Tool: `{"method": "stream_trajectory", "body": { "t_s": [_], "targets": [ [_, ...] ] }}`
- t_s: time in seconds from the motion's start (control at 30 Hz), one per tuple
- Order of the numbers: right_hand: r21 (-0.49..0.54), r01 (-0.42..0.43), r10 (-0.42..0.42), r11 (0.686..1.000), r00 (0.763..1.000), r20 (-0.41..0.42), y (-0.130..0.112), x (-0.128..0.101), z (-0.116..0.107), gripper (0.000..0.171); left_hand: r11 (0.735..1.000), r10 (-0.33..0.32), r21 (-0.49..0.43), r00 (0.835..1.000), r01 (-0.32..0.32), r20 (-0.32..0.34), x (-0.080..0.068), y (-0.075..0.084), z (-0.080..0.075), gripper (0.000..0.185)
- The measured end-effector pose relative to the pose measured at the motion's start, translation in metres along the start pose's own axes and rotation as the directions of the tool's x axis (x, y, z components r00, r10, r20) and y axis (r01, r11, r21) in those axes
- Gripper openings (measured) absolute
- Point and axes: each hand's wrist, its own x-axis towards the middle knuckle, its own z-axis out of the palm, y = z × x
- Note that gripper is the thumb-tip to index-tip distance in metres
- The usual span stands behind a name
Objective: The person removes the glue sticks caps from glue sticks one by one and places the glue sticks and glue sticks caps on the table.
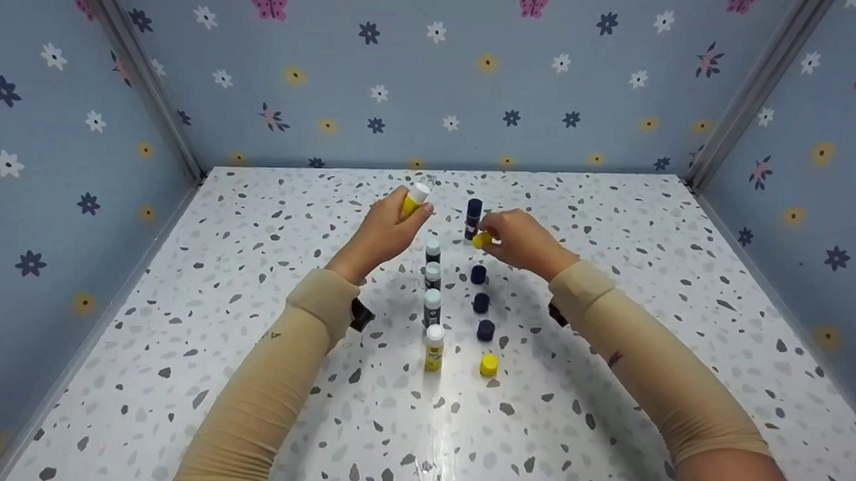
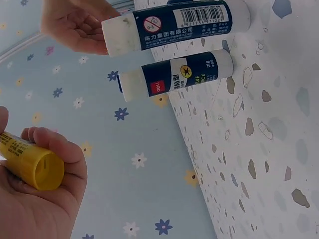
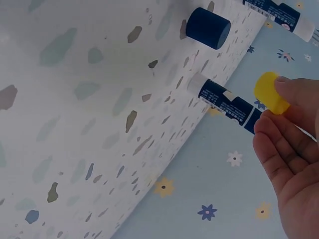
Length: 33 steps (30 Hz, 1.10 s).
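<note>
My left hand grips a yellow glue stick, tilted with its bare white end up. In the left wrist view its yellow base faces the camera. To the right, my right hand pinches a yellow cap between thumb and fingers, apart from the glue stick. Right beside that cap in the head view stands a dark blue glue stick with its cap on. Three uncapped dark blue glue sticks, the nearest among them, stand in a column with an uncapped yellow glue stick in front.
Right of the column, three dark blue caps, one of them the middle cap, sit in a line with a yellow cap. The speckled white table is bounded by flower-patterned panels at the back and sides.
</note>
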Motion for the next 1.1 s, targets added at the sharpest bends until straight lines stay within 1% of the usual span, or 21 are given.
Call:
{"method": "stream_trajectory", "body": {
  "t_s": [0.1,0.2,0.3,0.4,0.53,0.63,0.8,0.93,1.1],
  "targets": [
    [0.012,-0.052,0.052,0.999,0.999,0.017,0.002,0.004,0.007,0.02,1.0,-0.002,-0.03,1.0,0.002,0.012,0.001,-0.004,0.0,0.027],
    [-0.001,-0.053,0.053,0.999,0.998,0.034,0.004,0.008,0.015,0.018,0.996,-0.006,-0.092,1.0,0.008,0.026,0.002,-0.007,0.001,0.023],
    [-0.009,-0.041,0.042,0.999,0.998,0.047,0.006,0.011,0.022,0.016,0.986,-0.008,-0.168,0.999,0.014,0.035,0.003,-0.009,0.003,0.021],
    [-0.003,-0.064,0.064,0.998,0.996,0.056,0.006,0.014,0.027,0.015,0.977,-0.001,-0.211,1.0,0.007,0.03,0.005,-0.01,0.004,0.021],
    [0.0,-0.118,0.118,0.993,0.991,0.061,0.006,0.018,0.033,0.017,0.978,0.009,-0.208,1.0,-0.006,0.014,0.008,-0.011,0.005,0.022],
    [0.013,-0.143,0.142,0.99,0.988,0.056,0.007,0.02,0.036,0.015,0.982,0.009,-0.189,1.0,-0.008,0.005,0.011,-0.013,0.006,0.025],
    [0.052,-0.162,0.159,0.985,0.986,0.055,0.01,0.022,0.04,0.011,0.984,0.003,-0.178,1.0,-0.005,-0.012,0.016,-0.017,0.008,0.032],
    [0.047,-0.181,0.178,0.982,0.982,0.058,0.012,0.023,0.042,0.011,0.983,0.006,-0.184,1.0,-0.009,-0.014,0.021,-0.019,0.009,0.034],
    [0.046,-0.168,0.165,0.985,0.984,0.063,0.012,0.025,0.042,0.011,0.986,0.003,-0.164,1.0,-0.006,-0.016,0.028,-0.023,0.008,0.035]
  ]
}}
